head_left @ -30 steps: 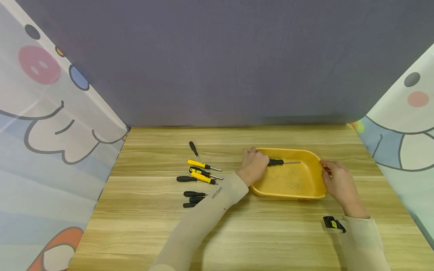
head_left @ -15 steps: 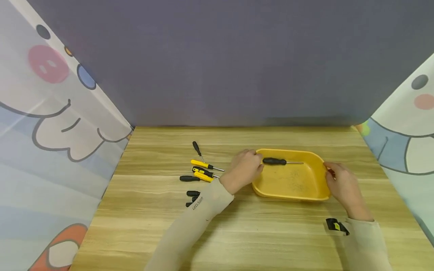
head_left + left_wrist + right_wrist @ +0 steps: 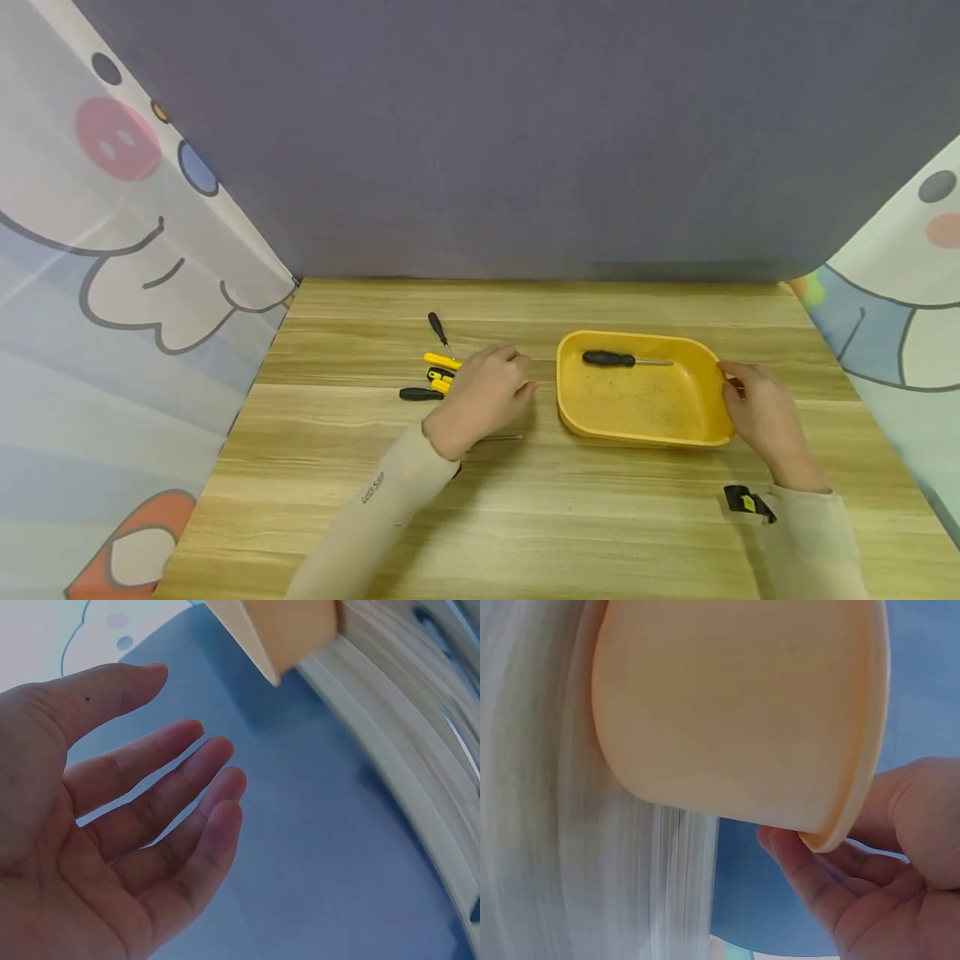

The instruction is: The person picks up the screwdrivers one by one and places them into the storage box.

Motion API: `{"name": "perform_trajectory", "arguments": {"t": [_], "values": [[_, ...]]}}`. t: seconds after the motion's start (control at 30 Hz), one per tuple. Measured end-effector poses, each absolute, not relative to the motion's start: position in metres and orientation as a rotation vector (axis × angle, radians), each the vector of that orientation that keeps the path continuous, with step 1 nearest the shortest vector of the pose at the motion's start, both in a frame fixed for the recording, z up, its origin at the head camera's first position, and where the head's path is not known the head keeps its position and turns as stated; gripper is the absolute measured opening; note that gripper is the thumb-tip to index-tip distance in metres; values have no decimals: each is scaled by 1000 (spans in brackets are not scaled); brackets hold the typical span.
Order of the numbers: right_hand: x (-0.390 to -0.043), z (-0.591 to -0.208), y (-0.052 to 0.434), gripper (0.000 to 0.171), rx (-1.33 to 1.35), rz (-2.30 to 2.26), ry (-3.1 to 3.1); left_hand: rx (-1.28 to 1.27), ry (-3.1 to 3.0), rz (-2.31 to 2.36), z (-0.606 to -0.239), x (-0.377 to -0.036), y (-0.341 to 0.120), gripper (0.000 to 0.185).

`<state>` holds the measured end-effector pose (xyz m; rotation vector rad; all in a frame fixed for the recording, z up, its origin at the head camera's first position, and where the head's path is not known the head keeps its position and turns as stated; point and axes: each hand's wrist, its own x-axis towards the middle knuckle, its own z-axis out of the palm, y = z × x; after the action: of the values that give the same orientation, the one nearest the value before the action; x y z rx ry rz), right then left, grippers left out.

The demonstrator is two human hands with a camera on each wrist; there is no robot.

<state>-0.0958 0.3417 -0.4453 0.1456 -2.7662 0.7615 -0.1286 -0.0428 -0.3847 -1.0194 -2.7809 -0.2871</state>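
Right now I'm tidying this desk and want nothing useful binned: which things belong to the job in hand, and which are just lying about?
In the job:
- yellow tray, its right rim held by the right hand
- black screwdriver lying in the tray
- loose screwdrivers beside the open left hand

Lying about:
- small black-and-yellow item near the right sleeve
- cartoon curtains
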Motion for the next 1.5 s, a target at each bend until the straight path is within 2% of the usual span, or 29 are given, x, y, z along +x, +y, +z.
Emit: {"name": "perform_trajectory", "arguments": {"t": [0.17,0.6,0.8,1.5], "values": [[-96,-446,342,27,160,746,-2762,-967,-2782,-333,-383,-123,-73,28],[-97,-446,344,27,138,730,-2798,-879,-2785,-425,-386,-123,-126,24],[-97,-446,344,27,136,731,-2806,-833,-2862,-376,-395,-126,-139,32],[-96,-444,343,28,120,736,-2827,-891,-2929,-231,-443,-147,-155,24]]}}
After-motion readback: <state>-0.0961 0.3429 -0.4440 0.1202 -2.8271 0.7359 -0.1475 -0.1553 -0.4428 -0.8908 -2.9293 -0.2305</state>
